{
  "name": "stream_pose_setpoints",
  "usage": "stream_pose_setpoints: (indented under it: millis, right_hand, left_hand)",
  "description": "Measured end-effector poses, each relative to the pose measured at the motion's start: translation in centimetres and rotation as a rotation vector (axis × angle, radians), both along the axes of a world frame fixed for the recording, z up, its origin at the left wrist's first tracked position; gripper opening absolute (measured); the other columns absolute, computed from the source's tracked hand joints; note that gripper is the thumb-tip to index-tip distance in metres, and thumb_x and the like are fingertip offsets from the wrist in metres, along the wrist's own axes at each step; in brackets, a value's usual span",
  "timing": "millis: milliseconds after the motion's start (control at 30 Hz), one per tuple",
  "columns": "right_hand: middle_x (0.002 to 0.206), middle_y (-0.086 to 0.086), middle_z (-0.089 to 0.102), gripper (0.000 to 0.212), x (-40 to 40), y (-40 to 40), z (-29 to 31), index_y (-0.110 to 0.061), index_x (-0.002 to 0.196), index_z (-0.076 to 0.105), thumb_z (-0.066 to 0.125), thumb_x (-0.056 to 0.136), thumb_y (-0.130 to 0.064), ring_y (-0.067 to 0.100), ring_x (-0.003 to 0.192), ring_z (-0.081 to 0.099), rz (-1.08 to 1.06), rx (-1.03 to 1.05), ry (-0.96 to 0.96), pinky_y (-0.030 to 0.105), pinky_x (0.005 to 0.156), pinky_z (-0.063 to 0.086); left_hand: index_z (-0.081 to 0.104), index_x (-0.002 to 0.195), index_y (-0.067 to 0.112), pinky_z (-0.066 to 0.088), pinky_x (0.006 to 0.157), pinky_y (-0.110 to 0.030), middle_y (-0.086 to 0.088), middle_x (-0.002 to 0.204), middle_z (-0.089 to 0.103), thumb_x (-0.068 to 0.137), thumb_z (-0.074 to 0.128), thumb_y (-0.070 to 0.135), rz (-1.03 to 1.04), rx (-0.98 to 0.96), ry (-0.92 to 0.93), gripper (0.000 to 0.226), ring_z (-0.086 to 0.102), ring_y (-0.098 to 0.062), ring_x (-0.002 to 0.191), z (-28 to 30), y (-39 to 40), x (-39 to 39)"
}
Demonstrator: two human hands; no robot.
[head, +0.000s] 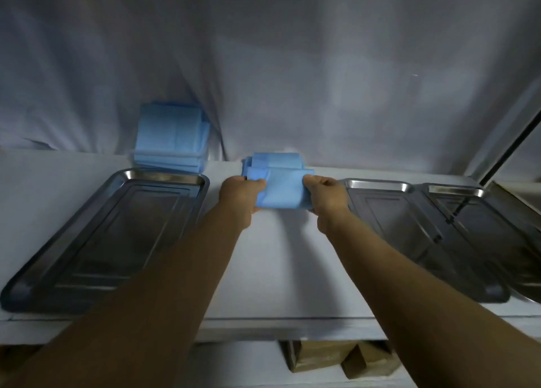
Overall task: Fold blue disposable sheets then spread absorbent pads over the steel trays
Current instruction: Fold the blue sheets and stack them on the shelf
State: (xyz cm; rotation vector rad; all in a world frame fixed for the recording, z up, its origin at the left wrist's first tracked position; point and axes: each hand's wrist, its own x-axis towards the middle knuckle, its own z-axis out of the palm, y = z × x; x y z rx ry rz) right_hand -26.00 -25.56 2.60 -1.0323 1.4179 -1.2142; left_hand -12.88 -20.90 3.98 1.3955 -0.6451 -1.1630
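A folded blue disposable sheet [282, 190] is held just above the white table at the middle back. My left hand [240, 196] grips its left edge and my right hand [327, 196] grips its right edge. Behind it lies a small pile of folded blue sheets [273, 158]. A taller stack of blue pads [171, 137] stands at the back left against the white drape. One steel tray [26, 288] lies on the left, bare. Two more steel trays [377, 186] [456, 190] lie side by side on the right, also bare.
The white table's front edge [292, 326] runs below my forearms. A white cloth backdrop [292, 80] hangs behind. A dark pole [509, 153] slants across the far right. Brown boxes [336, 358] sit under the table.
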Motion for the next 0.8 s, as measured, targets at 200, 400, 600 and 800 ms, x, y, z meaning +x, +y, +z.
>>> stream_pose_setpoints:
  millis: [200, 400, 600, 800]
  right_hand:
    - [0.067, 0.003, 0.052, 0.033, 1.7, -7.0, 1.6, -0.014, 0.059, 0.052, 0.067, 0.085, -0.028, 0.024, 0.08, 0.05, 0.001, -0.03, 0.056, 0.041, 0.082, 0.05]
    - [0.082, 0.016, 0.061, 0.047, 2.5, -11.3, 1.9, 0.014, 0.103, 0.061, 0.062, 0.088, -0.031, 0.034, 0.078, 0.053, 0.027, -0.14, 0.29, 0.037, 0.075, 0.046]
    - [0.093, 0.014, 0.067, 0.045, 2.2, -14.4, 0.1, 0.004, 0.1, 0.068, 0.06, 0.088, -0.039, 0.031, 0.09, 0.061, 0.071, -0.096, 0.605, 0.039, 0.089, 0.049]
    - [0.116, 0.012, 0.062, 0.063, 2.1, -15.6, -1.0, -0.001, 0.116, 0.058, 0.063, 0.081, -0.054, 0.034, 0.108, 0.059, 0.129, 0.088, 0.736, 0.033, 0.089, 0.047]
  left_hand:
    - [0.05, 0.071, 0.015, 0.044, 0.079, -0.029, -0.003, 0.087, 0.054, 0.085, 0.068, 0.016, 0.072, -0.008, 0.023, 0.023, 0.051, -0.019, 0.089, 0.8, -6.8, 1.3]
    - [0.066, 0.105, 0.003, 0.054, 0.088, -0.034, -0.009, 0.101, 0.069, 0.052, 0.078, 0.035, 0.145, 0.006, -0.202, 0.062, 0.067, -0.026, 0.096, -0.5, -12.1, 2.8]
    - [0.06, 0.118, -0.001, 0.045, 0.098, -0.03, -0.012, 0.124, 0.062, 0.079, 0.071, 0.036, 0.109, 0.095, -0.653, 0.055, 0.058, -0.028, 0.116, -2.1, -16.2, 3.7]
    - [0.054, 0.128, 0.004, 0.044, 0.095, -0.029, -0.014, 0.132, 0.055, 0.074, 0.074, 0.047, 0.046, 0.25, -0.727, 0.072, 0.055, -0.029, 0.119, -3.6, -16.8, 4.9]
